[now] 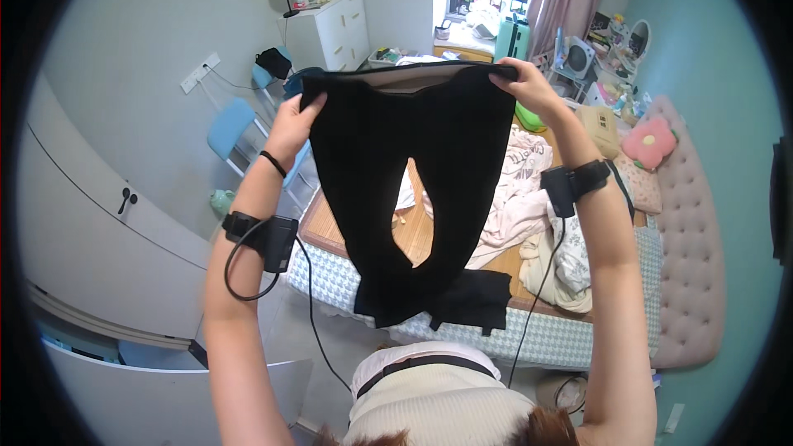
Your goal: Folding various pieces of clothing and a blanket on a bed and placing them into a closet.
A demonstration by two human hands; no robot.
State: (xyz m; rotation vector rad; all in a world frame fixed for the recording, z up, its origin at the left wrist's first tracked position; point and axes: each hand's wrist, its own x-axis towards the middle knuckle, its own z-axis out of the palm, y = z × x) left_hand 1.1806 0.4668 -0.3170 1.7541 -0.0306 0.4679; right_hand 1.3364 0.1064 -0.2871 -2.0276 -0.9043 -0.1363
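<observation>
A pair of black leggings [355, 140] hangs spread out in front of me, held up by its waistband. My left hand [295, 125] is closed on one corner of the waistband, and my right hand [533, 87] grips the other corner. Between the hands the waistband gapes a little, and a pale lining shows inside. Both legs hang down with a gap between them. Their lower ends overlap and fold near the front edge of the bed [330, 287].
Crumpled pale clothes [516, 190] lie on the bed's right side, near a pink flower cushion [648, 143] and a tufted headboard [686, 256]. A blue chair [234, 130] and white wardrobe [99, 190] stand left. Cables hang from black bands on both my forearms.
</observation>
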